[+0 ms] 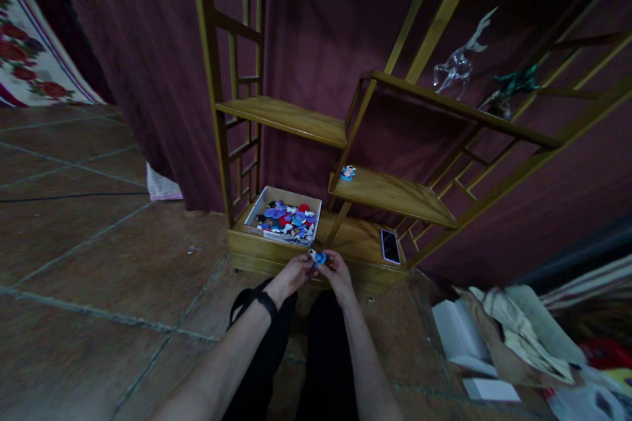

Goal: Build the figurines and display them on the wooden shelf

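Blue plastic, by the look of it, caught the light at your fingertips, and there was your whole game: one small figurine [317, 257] up off every surface, held over your knees, just in front of the low cabinet ledge! Your left hand [297, 272], band [267, 306] at the wrist, pinched it from one side; your right hand [338, 272] had thumb and fingers closed on the blue base from the other. Neither hand was spread, though exactly which fingers pressed where was too small to call.

Just beyond your left hand sat the cardboard box [296, 196], lidless and crowded with a jumble of pieces [290, 217] in purple, red, white and blue. Up to the right, one similar figure [348, 173] stood alone at the near left end of the small wooden shelf [399, 196], with the phone [390, 247] lying below it on the ledge.

So what step was this? Handling a single piece, I judged, perhaps turning it or checking its base, with both hands committed. Your next move seemed to call for a clean release from one hand, a firm pinch by the other, and the base kept level wherever it was to stand. A fumble there risked a drop to the floor tiles [162, 263]!
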Available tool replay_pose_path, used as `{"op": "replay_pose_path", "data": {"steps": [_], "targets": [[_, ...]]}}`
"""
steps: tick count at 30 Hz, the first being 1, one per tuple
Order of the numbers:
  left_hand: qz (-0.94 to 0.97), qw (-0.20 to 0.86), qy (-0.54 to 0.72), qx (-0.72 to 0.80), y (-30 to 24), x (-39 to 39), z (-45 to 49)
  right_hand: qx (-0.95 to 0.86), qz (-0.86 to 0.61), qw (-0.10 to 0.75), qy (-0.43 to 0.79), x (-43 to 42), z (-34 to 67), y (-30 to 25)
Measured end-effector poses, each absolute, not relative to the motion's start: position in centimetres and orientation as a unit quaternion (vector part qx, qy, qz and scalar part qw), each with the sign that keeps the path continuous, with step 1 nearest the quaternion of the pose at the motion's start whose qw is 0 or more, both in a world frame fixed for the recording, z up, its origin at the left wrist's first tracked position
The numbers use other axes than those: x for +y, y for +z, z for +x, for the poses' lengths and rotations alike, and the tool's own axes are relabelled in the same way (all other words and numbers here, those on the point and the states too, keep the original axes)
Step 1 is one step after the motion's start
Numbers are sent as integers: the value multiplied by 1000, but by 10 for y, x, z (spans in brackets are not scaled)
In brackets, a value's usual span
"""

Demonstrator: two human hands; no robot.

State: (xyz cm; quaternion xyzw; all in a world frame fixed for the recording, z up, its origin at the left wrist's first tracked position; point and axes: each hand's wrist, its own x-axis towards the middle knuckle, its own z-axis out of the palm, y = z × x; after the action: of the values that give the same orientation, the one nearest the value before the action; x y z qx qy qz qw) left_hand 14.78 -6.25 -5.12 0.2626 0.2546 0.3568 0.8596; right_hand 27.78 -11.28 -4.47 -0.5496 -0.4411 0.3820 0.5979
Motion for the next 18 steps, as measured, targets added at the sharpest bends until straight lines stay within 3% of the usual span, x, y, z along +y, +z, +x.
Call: {"op": "replay_pose_path", "data": {"steps": [18], "targets": [[314,819,410,250,-51,-62,153,-425,-553,597,397,-109,282,-54]]}}
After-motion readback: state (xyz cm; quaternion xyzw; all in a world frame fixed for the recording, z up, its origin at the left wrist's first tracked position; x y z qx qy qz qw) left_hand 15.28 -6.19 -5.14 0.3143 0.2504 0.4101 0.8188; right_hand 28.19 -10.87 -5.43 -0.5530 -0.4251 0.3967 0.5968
